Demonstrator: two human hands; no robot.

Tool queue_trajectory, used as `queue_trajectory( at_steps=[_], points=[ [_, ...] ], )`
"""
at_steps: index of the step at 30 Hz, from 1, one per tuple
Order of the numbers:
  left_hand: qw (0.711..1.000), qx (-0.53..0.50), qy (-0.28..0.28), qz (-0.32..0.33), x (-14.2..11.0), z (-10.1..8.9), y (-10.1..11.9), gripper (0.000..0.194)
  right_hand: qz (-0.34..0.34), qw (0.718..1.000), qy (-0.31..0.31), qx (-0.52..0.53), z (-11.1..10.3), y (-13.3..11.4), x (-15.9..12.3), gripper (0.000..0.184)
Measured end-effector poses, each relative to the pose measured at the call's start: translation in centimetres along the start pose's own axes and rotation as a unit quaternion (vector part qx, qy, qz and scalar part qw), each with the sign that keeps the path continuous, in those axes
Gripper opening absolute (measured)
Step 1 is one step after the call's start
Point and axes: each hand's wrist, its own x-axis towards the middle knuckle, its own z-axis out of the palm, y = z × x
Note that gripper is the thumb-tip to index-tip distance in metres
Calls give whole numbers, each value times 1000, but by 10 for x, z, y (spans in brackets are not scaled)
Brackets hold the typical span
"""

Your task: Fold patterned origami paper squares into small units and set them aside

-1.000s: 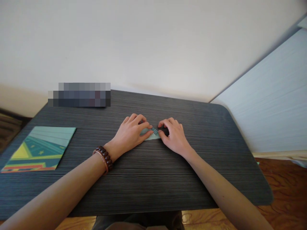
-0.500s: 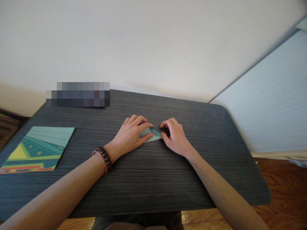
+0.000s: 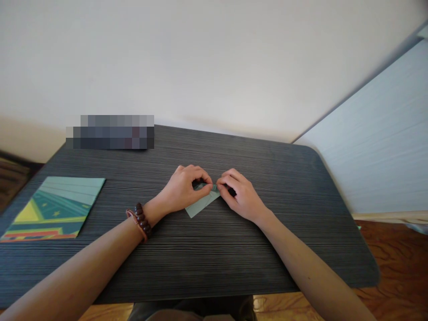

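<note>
A small folded piece of pale green paper (image 3: pixel 199 206) lies at the middle of the dark table, partly covered by my fingers. My left hand (image 3: pixel 183 188) pinches its upper edge between thumb and forefinger. Close beside those fingertips, my right hand (image 3: pixel 239 194) pinches the paper's right end, with thumb and fingers pressed together. A patterned darker green part of the paper shows between the two hands. The paper's far side is hidden behind my left hand. Beads and a copper-coloured band circle my left wrist.
At the left of the dark wood-grain table (image 3: pixel 187 263) lies a flat green, yellow and red printed sheet or booklet (image 3: pixel 63 205). A pixelated object (image 3: pixel 110 133) sits at the back left. A white wall (image 3: pixel 214 67) rises behind, and a pale panel (image 3: pixel 374 133) stands at the right.
My left hand has gone from lying over the paper to pinching its edge. My right fingers have closed and moved left. More of the paper's near part now shows, turned at a steeper angle.
</note>
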Motion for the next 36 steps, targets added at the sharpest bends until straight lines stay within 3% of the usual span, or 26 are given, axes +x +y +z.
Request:
queue_trajectory(
  at_steps=[7, 17, 27, 36],
  points=[
    [1000, -24, 18, 6, -1, 4, 2, 9, 8, 999, -2, -35, 2, -6, 1, 12],
    [998, -42, 20, 46, 0, -1, -5, 11, -27, 997, -12, 74, -5, 4, -1, 10],
    [992, -84, -65, 64, 0, -16, -12, 15, -38, 986, -36, 158, -9, 6, -2, 11],
    [996, -39, -46, 72, -1, -7, -5, 15, -19, 994, -32, 101, -2, 0, -1, 8]
  ],
)
